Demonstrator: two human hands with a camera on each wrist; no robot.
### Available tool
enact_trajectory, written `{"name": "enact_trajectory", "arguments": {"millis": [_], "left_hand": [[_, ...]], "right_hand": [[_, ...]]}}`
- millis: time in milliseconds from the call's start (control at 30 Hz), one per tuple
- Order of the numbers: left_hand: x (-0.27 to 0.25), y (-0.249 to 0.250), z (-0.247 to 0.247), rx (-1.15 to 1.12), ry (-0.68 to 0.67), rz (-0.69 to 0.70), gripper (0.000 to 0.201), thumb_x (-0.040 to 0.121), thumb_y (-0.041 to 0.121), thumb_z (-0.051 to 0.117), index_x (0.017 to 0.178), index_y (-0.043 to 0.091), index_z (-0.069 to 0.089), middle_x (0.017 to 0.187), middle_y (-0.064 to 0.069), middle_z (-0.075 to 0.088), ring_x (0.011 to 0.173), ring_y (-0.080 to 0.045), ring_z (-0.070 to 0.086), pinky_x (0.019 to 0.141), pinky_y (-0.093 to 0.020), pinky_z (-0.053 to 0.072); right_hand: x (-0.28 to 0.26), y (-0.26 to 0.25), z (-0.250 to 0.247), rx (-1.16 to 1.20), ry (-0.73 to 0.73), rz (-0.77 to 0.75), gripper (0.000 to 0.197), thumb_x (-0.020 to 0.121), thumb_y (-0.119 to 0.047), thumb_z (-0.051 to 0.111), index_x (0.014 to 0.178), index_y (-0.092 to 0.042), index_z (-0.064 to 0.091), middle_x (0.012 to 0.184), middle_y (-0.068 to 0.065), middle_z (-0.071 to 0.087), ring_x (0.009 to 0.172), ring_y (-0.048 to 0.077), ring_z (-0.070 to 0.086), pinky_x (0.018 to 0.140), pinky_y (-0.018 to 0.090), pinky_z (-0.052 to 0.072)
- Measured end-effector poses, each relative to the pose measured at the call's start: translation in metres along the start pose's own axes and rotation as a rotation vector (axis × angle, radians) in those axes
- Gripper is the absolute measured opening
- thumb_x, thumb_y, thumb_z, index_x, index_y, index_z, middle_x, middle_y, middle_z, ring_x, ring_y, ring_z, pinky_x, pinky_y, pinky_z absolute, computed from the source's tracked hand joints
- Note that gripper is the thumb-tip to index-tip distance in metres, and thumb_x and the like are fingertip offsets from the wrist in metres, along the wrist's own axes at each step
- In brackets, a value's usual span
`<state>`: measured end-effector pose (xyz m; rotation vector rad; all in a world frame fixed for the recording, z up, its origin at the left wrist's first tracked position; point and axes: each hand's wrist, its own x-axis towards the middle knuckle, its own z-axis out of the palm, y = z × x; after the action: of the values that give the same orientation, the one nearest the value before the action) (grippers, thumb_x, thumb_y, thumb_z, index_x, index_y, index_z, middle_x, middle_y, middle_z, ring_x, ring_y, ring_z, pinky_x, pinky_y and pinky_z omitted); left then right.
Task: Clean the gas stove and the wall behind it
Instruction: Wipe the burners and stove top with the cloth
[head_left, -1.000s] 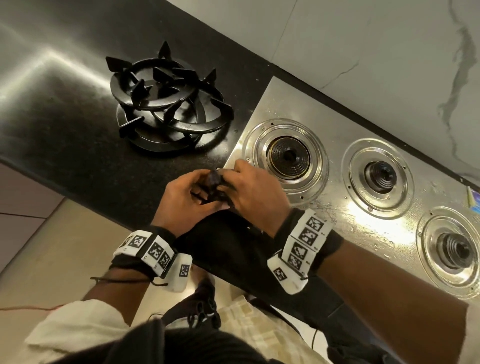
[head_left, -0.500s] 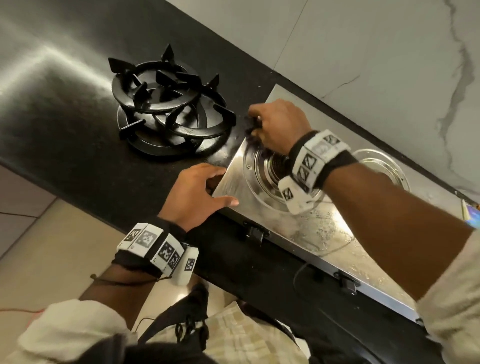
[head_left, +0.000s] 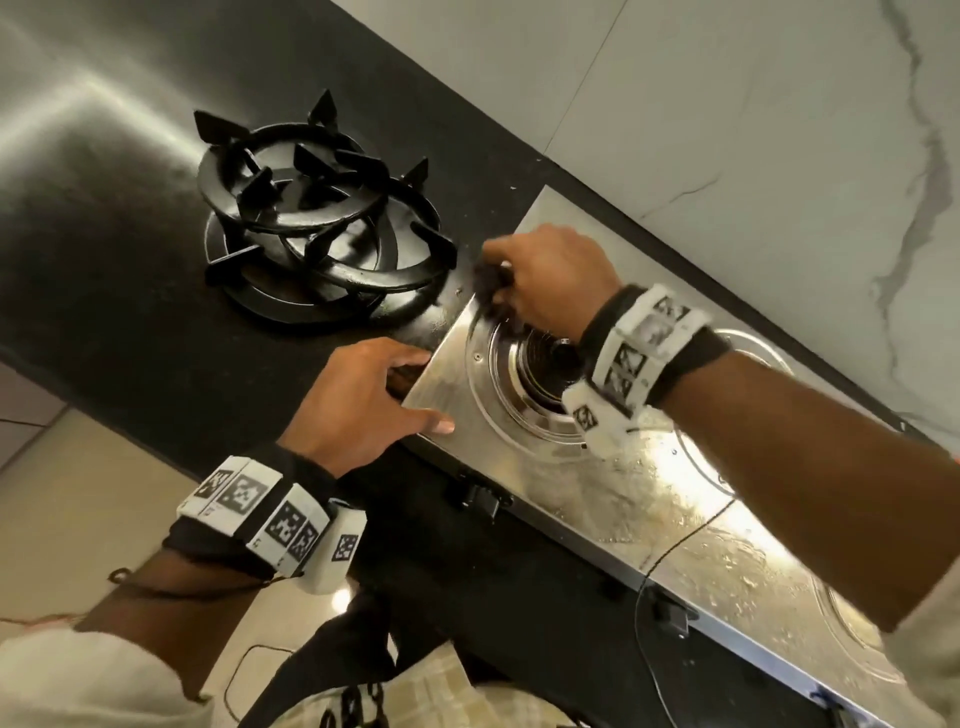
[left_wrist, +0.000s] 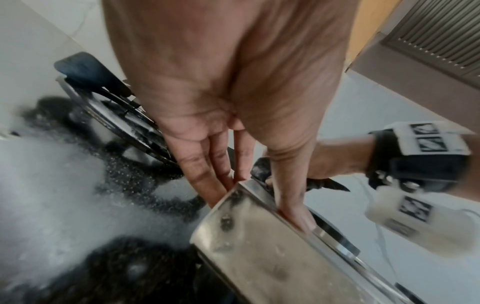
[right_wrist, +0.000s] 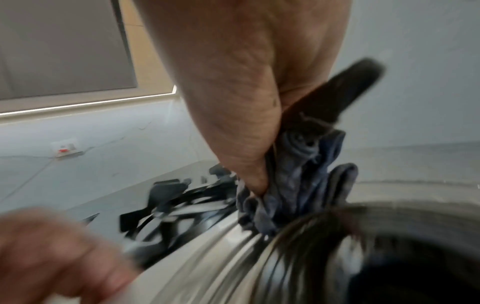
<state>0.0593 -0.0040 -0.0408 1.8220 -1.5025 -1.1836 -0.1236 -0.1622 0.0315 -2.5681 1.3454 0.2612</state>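
Note:
The steel gas stove (head_left: 649, 509) lies on a black counter, its top wet and streaked, below the pale marbled wall (head_left: 727, 130). My right hand (head_left: 498, 286) grips a bunched dark cloth (head_left: 485, 283) and presses it onto the stove's far left corner, beside the left burner (head_left: 545, 364). In the right wrist view the cloth (right_wrist: 298, 185) is squeezed between thumb and fingers of the right hand (right_wrist: 262, 185), against the burner ring. My left hand (head_left: 415, 395) rests on the near left corner. Its fingers (left_wrist: 207, 174) lie straight along the stove (left_wrist: 259, 246) side, thumb over the top.
Three black pan supports (head_left: 311, 234) are stacked on the counter (head_left: 104, 234) left of the stove, close to both hands. A black knob (head_left: 483, 499) sticks out of the stove's front. A thin cable (head_left: 649, 613) hangs over the front edge.
A second ago both hands held the cloth together near the stove's corner. The right hand has carried it to the far left corner. The left hand has settled on the near corner.

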Motion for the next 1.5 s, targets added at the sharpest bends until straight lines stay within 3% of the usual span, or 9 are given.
{"name": "enact_trajectory", "arguments": {"millis": [133,367,700,900,1033,1100,1233,1400,1500], "left_hand": [[-0.003,0.009,0.003,-0.003,0.012,-0.043,0.076,0.065,0.037,0.096,0.135,0.027,0.065,0.124,0.013,0.068,0.104,0.002,0.063,0.091,-0.024,0.053],[-0.005,0.015,0.003,-0.009,0.017,-0.109,0.079,0.063,0.036,0.097,0.135,0.028,0.065,0.123,0.014,0.069,0.107,-0.002,0.065,0.098,-0.034,0.057],[-0.010,0.022,0.022,0.159,0.137,-0.073,0.081,0.070,0.060,0.084,0.140,0.026,0.063,0.123,0.013,0.065,0.103,-0.003,0.061,0.093,-0.034,0.057],[-0.011,0.024,0.022,0.160,0.142,-0.098,0.081,0.066,0.061,0.084,0.137,0.027,0.066,0.122,0.014,0.066,0.103,-0.002,0.061,0.093,-0.032,0.055],[-0.012,0.027,0.022,0.139,0.156,-0.116,0.078,0.066,0.057,0.086,0.136,0.028,0.067,0.120,0.015,0.067,0.102,-0.002,0.062,0.093,-0.035,0.057],[-0.012,0.026,0.022,0.102,0.161,-0.122,0.076,0.064,0.055,0.089,0.133,0.029,0.068,0.119,0.015,0.068,0.102,-0.003,0.063,0.094,-0.037,0.057],[-0.015,0.021,0.025,0.010,0.196,-0.131,0.072,0.060,0.052,0.093,0.126,0.031,0.071,0.113,0.017,0.070,0.104,-0.003,0.066,0.096,-0.040,0.058],[-0.013,0.022,0.026,0.023,0.195,-0.147,0.072,0.060,0.049,0.094,0.127,0.031,0.071,0.115,0.016,0.070,0.104,-0.003,0.066,0.095,-0.039,0.057],[-0.012,0.024,0.026,0.042,0.186,-0.158,0.072,0.063,0.047,0.093,0.128,0.031,0.070,0.117,0.014,0.069,0.104,-0.004,0.065,0.096,-0.040,0.057]], "right_hand": [[0.041,0.043,-0.017,-0.046,-0.006,0.046,0.025,0.094,-0.027,0.073,0.118,-0.033,0.071,0.108,-0.004,0.072,0.100,0.023,0.065,0.079,0.034,0.048],[0.070,0.089,-0.023,-0.059,0.047,0.079,0.027,0.096,-0.026,0.073,0.122,-0.029,0.071,0.102,-0.003,0.069,0.090,0.023,0.065,0.072,0.028,0.046],[0.014,0.067,-0.002,-0.045,-0.135,-0.525,0.028,0.096,-0.030,0.072,0.124,-0.030,0.073,0.107,-0.011,0.063,0.094,0.006,0.049,0.076,0.028,0.041],[0.059,0.126,-0.022,0.062,-0.009,-0.229,0.025,0.097,-0.019,0.071,0.121,-0.023,0.075,0.100,-0.009,0.063,0.094,0.018,0.062,0.086,0.038,0.054],[0.083,0.145,-0.019,0.132,0.052,-0.058,0.021,0.104,-0.024,0.063,0.122,-0.021,0.073,0.103,-0.005,0.067,0.096,0.022,0.067,0.076,0.022,0.047],[0.085,0.144,-0.011,0.129,0.058,-0.060,0.021,0.105,-0.026,0.059,0.120,-0.020,0.073,0.108,0.000,0.070,0.097,0.024,0.066,0.079,0.029,0.051],[0.067,0.135,0.000,-0.042,0.091,-0.212,0.030,0.106,-0.020,0.054,0.132,-0.014,0.069,0.117,0.014,0.063,0.104,0.033,0.060,0.091,0.050,0.052],[0.022,0.106,0.013,-0.050,0.008,-0.601,0.041,0.101,-0.030,0.058,0.139,-0.016,0.066,0.121,0.010,0.062,0.107,0.024,0.057,0.086,0.038,0.052],[0.019,0.118,0.014,-0.054,0.019,-0.604,0.045,0.101,-0.038,0.054,0.141,-0.019,0.065,0.118,0.009,0.062,0.104,0.024,0.055,0.081,0.038,0.050]]}}
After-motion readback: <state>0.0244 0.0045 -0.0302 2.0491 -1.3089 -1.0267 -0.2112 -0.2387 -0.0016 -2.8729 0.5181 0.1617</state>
